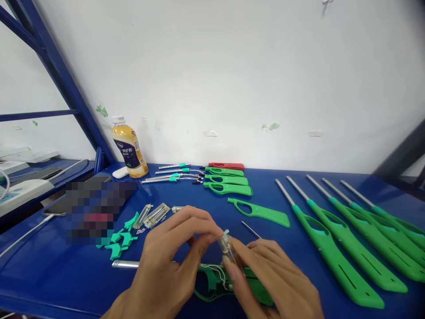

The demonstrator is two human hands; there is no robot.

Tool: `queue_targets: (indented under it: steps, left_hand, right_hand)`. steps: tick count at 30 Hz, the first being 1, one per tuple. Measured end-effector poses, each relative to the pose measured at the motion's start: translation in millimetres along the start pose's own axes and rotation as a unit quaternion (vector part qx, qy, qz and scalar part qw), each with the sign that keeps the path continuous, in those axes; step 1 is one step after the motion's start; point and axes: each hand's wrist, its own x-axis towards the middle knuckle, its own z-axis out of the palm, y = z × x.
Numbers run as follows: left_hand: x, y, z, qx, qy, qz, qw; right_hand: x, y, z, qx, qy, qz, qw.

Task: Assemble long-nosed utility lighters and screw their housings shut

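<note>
Between the thumb and fingers of my right hand (pixel 275 274) is a clear lighter fuel tank (pixel 226 244), held tilted with its valve end up. My left hand (pixel 172 252) pinches at that valve end with thumb and index finger; any tiny part between those fingertips is hidden. Beneath both hands lies an opened green lighter casing (pixel 212 285) with white wires inside. Its metal tube (pixel 124 264) sticks out left past my left hand. Behind my hands lie several clear fuel tanks (pixel 157 215), small white clips (pixel 141 231) and teal triggers (pixel 126 239).
Several finished-looking green lighters (pixel 341 261) lie at right. Green casing halves (pixel 229 189), a red one (pixel 227 166) and metal tubes (pixel 161 179) lie at the back. One casing half (pixel 262 212) and a thin rod (pixel 250 229) lie nearer. A drink bottle (pixel 129 148) stands back left.
</note>
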Motion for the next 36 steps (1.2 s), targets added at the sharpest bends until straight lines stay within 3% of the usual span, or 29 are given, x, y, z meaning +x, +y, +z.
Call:
queue_targets:
  steps: [9,22,31,36]
  left_hand:
    - [-2.0,-0.6,0.5,-0.003,0.007,0.060,0.998]
    - [-11.5,-5.4,1.9,0.019,-0.014,0.089,0.996]
    - [-16.4,-3.2,8.2,0.018,0.006,0.103,0.994]
    - [-13.3,-2.7,4.6,0.028,-0.006,0.105,0.994]
  right_hand:
    - [-1.7,1.3,-0.5,-0.004,-0.026,-0.005,1.000]
    - [-5.4,4.8,0.9,0.011,-0.056,-0.003,0.998]
    - [-7.1,10.1,-0.3,-0.036,-0.059,-0.057,0.996]
    - [-6.0,10.3,-6.8,-0.017,-0.059,-0.023,0.998]
